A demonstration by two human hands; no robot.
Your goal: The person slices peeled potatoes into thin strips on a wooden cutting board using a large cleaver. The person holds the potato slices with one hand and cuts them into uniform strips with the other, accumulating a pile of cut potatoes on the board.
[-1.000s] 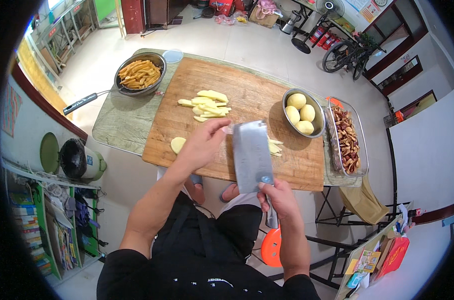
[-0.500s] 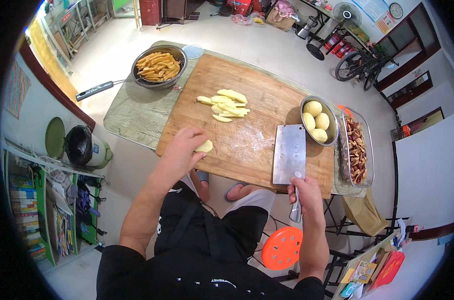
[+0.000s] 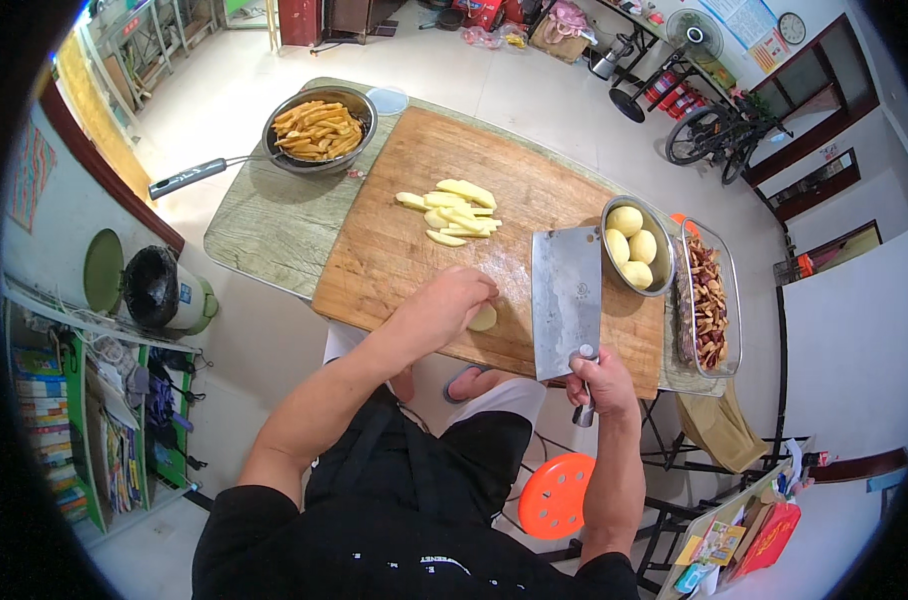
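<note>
My left hand (image 3: pixel 448 308) is over the near part of the wooden cutting board (image 3: pixel 394 270), its fingers curled round a pale peeled potato piece (image 3: pixel 484 318). Part of that piece is hidden under the fingers. My right hand (image 3: pixel 604 382) grips the handle of a broad cleaver (image 3: pixel 566 300). The blade points away from me, to the right of the potato piece and apart from it. Farther back on the board lies a loose pile of cut potato sticks (image 3: pixel 456 210). At the board's right edge, a metal bowl (image 3: pixel 664 280) holds several whole peeled potatoes (image 3: pixel 626 220).
A handled metal strainer bowl (image 3: pixel 369 150) with brownish fried sticks stands at the table's back left, beside a pale blue lid (image 3: pixel 387 100). Right of the potato bowl is a clear tray (image 3: pixel 736 330) of reddish-brown pieces. An orange stool (image 3: pixel 554 497) stands below the table's near edge.
My left hand has moved right along the board with the potato piece. The cleaver in my right hand has shifted slightly left, nearer to that piece.
</note>
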